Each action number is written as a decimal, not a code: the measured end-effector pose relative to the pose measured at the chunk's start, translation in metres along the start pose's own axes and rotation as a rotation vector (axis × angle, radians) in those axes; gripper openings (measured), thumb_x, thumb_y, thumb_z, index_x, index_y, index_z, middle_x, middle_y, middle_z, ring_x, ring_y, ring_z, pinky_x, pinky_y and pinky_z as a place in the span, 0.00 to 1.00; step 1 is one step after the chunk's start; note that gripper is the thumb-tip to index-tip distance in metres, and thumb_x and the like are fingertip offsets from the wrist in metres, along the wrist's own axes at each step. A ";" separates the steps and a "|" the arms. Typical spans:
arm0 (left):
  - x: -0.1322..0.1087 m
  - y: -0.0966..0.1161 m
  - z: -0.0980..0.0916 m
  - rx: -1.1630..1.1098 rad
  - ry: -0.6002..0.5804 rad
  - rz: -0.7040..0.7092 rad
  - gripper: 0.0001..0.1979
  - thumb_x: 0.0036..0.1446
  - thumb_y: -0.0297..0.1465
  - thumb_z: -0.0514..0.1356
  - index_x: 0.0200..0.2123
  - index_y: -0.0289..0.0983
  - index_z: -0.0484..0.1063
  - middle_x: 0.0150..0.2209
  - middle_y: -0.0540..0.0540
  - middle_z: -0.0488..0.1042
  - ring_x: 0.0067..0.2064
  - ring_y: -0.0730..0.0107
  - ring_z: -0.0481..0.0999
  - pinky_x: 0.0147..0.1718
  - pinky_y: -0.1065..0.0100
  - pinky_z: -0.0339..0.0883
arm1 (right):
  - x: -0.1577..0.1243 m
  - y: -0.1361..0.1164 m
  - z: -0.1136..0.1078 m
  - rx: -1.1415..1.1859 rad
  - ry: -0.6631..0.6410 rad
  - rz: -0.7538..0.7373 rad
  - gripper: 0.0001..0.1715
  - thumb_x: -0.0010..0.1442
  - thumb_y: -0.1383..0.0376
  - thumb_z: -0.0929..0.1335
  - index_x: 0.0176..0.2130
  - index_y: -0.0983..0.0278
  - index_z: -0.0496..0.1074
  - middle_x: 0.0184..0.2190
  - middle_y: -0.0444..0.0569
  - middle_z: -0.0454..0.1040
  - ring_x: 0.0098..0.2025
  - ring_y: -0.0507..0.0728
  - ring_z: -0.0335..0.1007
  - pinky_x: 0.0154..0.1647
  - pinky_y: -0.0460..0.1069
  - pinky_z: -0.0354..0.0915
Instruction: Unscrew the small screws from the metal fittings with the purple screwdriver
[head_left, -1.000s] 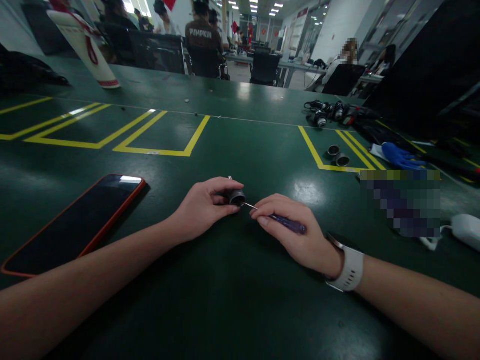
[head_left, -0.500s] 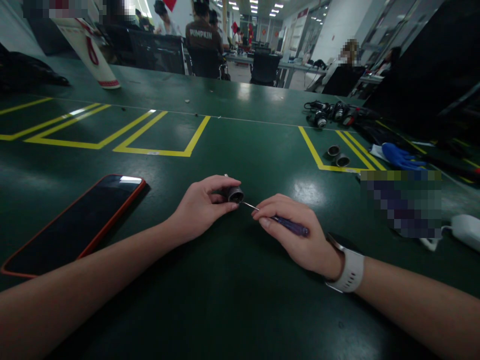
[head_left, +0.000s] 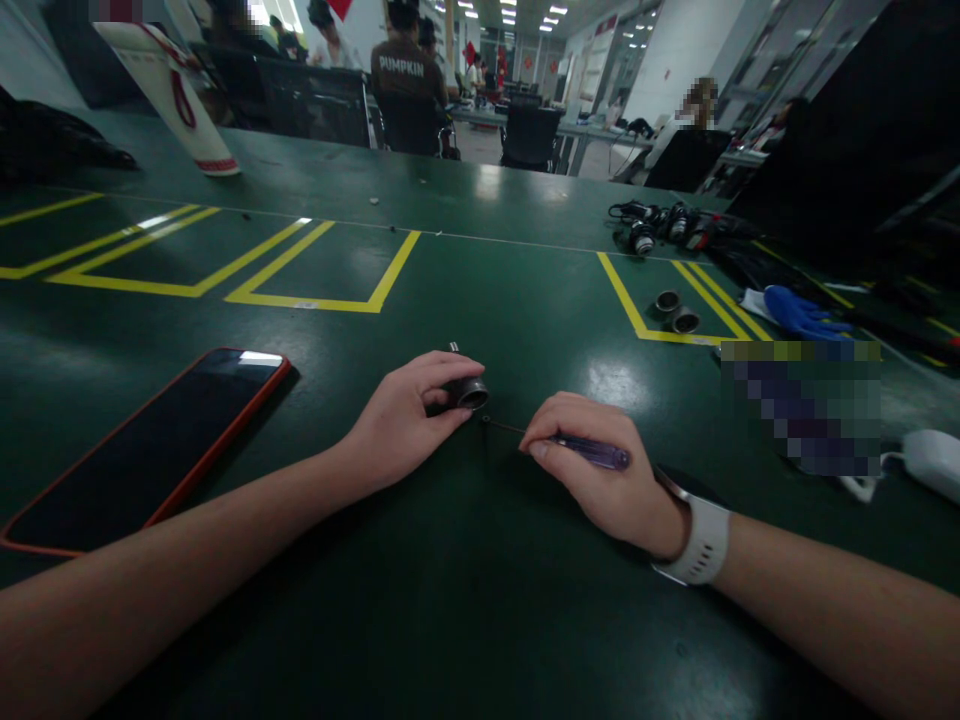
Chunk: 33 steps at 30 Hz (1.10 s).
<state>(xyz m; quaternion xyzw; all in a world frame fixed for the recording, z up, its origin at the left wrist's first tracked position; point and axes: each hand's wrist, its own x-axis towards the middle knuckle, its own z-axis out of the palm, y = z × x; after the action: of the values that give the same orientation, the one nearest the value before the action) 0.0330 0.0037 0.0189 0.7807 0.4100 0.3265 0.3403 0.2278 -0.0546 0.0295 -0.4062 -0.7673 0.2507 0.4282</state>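
My left hand [head_left: 409, 410] pinches a short, dark metal cylinder [head_left: 471, 392] between thumb and fingers, its open end facing me. A small bright metal piece [head_left: 454, 347] sticks up behind my fingers; whether it belongs to the cylinder I cannot tell. In my right hand [head_left: 589, 455] is a screwdriver [head_left: 596, 452] with a translucent purple handle and a thin shaft, pointing left. A tiny dark piece [head_left: 486, 419] shows at the tip, too small to name. The tip sits just outside the cylinder, apart from it.
An orange-cased phone [head_left: 165, 440] lies left on the green table [head_left: 480, 620]. Two similar metal cylinders [head_left: 684, 320] sit inside yellow tape [head_left: 637, 322] at right. Beyond are cabled parts [head_left: 652, 225], a blue glove [head_left: 802, 312] and a white mouse [head_left: 934, 460]. A tilted white cup [head_left: 180, 110] stands far left.
My right hand has drawn the screwdriver back to the right and slightly down, so its tip has left the cylinder's opening. The cylinder has tilted a little in my left hand.
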 end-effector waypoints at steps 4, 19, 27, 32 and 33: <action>-0.001 -0.001 -0.001 0.168 0.038 0.132 0.18 0.51 0.24 0.58 0.48 0.36 0.71 0.50 0.42 0.71 0.51 0.60 0.71 0.46 0.58 0.70 | 0.000 0.000 0.000 0.009 0.032 -0.032 0.09 0.53 0.74 0.64 0.25 0.65 0.70 0.22 0.45 0.71 0.27 0.53 0.66 0.31 0.50 0.61; -0.007 -0.004 -0.002 0.664 -0.083 0.627 0.19 0.57 0.19 0.49 0.50 0.33 0.68 0.51 0.38 0.71 0.51 0.59 0.68 0.47 0.57 0.68 | 0.000 0.000 0.002 -0.016 0.023 -0.038 0.09 0.54 0.74 0.63 0.26 0.66 0.70 0.23 0.46 0.71 0.27 0.53 0.66 0.32 0.50 0.62; -0.004 -0.005 -0.002 0.590 -0.050 0.528 0.18 0.56 0.19 0.51 0.49 0.34 0.70 0.50 0.40 0.72 0.51 0.60 0.69 0.49 0.55 0.67 | -0.001 0.000 0.001 -0.002 0.016 -0.061 0.09 0.54 0.73 0.63 0.25 0.65 0.69 0.22 0.45 0.69 0.26 0.52 0.65 0.30 0.50 0.60; -0.001 -0.001 -0.002 0.182 0.040 0.114 0.18 0.51 0.24 0.59 0.48 0.36 0.71 0.51 0.42 0.71 0.51 0.60 0.71 0.47 0.56 0.70 | -0.001 0.000 0.000 -0.015 0.020 -0.045 0.09 0.54 0.73 0.63 0.25 0.66 0.69 0.22 0.45 0.69 0.26 0.52 0.64 0.30 0.49 0.60; -0.001 0.001 -0.002 0.074 0.048 0.033 0.19 0.50 0.25 0.60 0.48 0.36 0.71 0.51 0.43 0.71 0.50 0.61 0.72 0.46 0.57 0.71 | -0.001 -0.001 0.000 -0.017 0.016 -0.034 0.09 0.54 0.73 0.63 0.25 0.66 0.70 0.22 0.45 0.69 0.26 0.52 0.64 0.30 0.49 0.60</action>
<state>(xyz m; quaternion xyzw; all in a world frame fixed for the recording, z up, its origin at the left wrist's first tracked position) 0.0313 0.0031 0.0204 0.7913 0.4169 0.3353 0.2959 0.2278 -0.0555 0.0297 -0.3987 -0.7728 0.2337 0.4350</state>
